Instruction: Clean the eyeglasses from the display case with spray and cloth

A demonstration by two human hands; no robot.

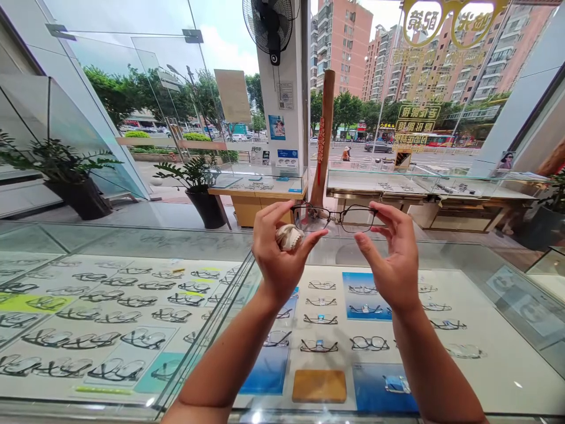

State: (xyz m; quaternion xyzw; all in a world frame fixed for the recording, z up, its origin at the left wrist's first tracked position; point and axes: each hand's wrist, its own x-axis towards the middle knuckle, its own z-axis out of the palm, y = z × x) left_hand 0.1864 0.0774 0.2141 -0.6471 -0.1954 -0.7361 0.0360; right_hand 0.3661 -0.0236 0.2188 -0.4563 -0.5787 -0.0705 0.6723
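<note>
A pair of dark thin-rimmed eyeglasses (335, 215) is held up level above the glass counter, between my two hands. My left hand (280, 253) pinches the left end of the frame and also keeps a crumpled whitish cloth (290, 237) in its palm. At the right end of the frame, the fingertips of my right hand (395, 259) grip near the hinge, the thumb held apart below. The lenses look clear, with the street scene showing through them. The temples are mostly hidden behind the fingers.
Below my arms is a glass display counter (498, 377) holding rows of eyeglasses (368, 343), blue cards and a tan case (319, 386). Potted plants (205, 200), a wooden post (325, 135) and more showcases (375, 187) stand beyond. A fan (268, 26) hangs on the pillar.
</note>
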